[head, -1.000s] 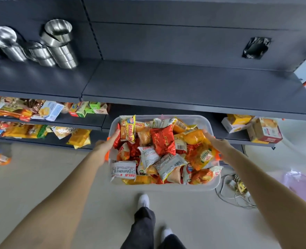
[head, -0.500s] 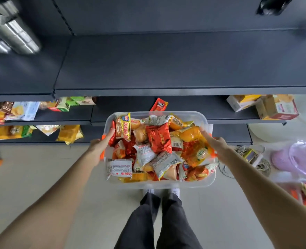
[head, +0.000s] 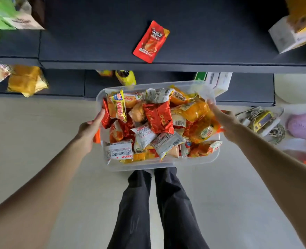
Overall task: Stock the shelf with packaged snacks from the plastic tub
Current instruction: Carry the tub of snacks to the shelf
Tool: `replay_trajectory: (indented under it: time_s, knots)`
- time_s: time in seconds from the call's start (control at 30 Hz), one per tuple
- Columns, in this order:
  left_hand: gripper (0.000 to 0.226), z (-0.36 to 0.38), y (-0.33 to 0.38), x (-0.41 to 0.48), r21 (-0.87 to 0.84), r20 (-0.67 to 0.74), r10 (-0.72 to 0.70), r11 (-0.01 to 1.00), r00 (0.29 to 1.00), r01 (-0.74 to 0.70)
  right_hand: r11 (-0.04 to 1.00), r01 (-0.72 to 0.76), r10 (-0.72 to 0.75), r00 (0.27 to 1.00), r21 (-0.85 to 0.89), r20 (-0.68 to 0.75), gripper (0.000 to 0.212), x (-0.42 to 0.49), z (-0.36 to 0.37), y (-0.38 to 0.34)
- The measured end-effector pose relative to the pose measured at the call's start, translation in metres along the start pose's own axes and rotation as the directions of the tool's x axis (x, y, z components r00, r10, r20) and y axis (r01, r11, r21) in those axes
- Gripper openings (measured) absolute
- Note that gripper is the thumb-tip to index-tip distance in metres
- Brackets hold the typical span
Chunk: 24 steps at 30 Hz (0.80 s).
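You held the tub (head: 148, 166) level in front of you, over the floor (head: 40, 132) and just before the shelf (head: 94, 42). It was one clear plastic tub with rounded corners, see-through enough that the packs showed through its near wall. Your left hand (head: 90, 129) gripped its left edge, thumb laid over the rim and fingers out of sight underneath. Your right hand (head: 224, 121) clasped the right edge, fingers reaching along the rim. An orange clip (head: 96, 136) sat on the tub's left side by your palm.

The snacks (head: 143, 137) filled the tub to the brim in a loose heap, mostly orange, red, yellow and white wrappers. They overlapped too much to count exactly, though well over a dozen showed. One large red foil pack (head: 158, 117) lay on top near the middle. One yellow pack (head: 118, 106) with a blue oval logo stood tilted by the left wall. Several white wrappers with barcodes lay along the near side.

On the dark grey shelf one red pouch (head: 151, 41) lay flat and alone, near the front edge. On the lower level one white box (head: 218, 81) stood just behind the tub's far right corner, and a few yellow packs (head: 27, 79) lay off to the left. Your two legs (head: 155, 203) in black trousers stood together below the tub. A tangle of cables (head: 274, 132) lay on the floor to the right.
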<state>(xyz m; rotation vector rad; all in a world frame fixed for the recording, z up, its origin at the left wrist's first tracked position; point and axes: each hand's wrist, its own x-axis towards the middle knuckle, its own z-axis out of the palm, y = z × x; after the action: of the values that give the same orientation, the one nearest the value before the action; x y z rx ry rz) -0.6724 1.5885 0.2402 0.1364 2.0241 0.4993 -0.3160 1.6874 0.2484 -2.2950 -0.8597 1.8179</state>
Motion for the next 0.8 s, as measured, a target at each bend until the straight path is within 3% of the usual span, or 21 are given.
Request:
replay_trajectory:
  time_s: [0.07,0.17,0.23,0.33,0.47,0.57,0.8]
  knots:
    - [0.057,0.016,-0.021,0.031,-0.012,-0.005,-0.003,1.0,1.0,0.003,0.999,-0.042,0.042,0.999,-0.013,0.0,0.1,0.036,0.009,0.021]
    - [0.051,0.043,-0.051,0.081,-0.043,-0.005,-0.015,0.999,1.0,0.015,0.999,-0.043,0.043,0.999,-0.013,-0.023,0.059,0.086,0.028,0.048]
    - [0.04,0.059,-0.069,0.115,-0.056,-0.013,-0.006,0.998,1.0,0.005,0.999,-0.054,0.053,0.997,-0.002,-0.055,0.051,0.124,0.04,0.07]
    - [0.039,0.079,-0.09,0.164,-0.072,-0.003,0.004,0.997,1.0,-0.004,0.999,-0.041,0.042,0.998,0.028,-0.047,0.056,0.171,0.059,0.098]
    - [0.032,0.102,-0.107,0.215,-0.047,0.04,0.034,0.998,0.999,-0.032,0.998,-0.052,0.053,0.998,0.04,-0.024,0.085,0.222,0.083,0.124]
    - [0.03,0.119,-0.112,0.245,-0.012,0.036,0.04,0.999,0.999,-0.039,0.998,-0.051,0.052,0.999,0.033,-0.011,0.091,0.252,0.095,0.133]
    - [0.065,0.141,-0.117,0.31,-0.012,0.077,0.055,0.998,0.996,-0.055,0.999,-0.03,0.031,0.998,-0.011,0.053,0.085,0.312,0.101,0.142]
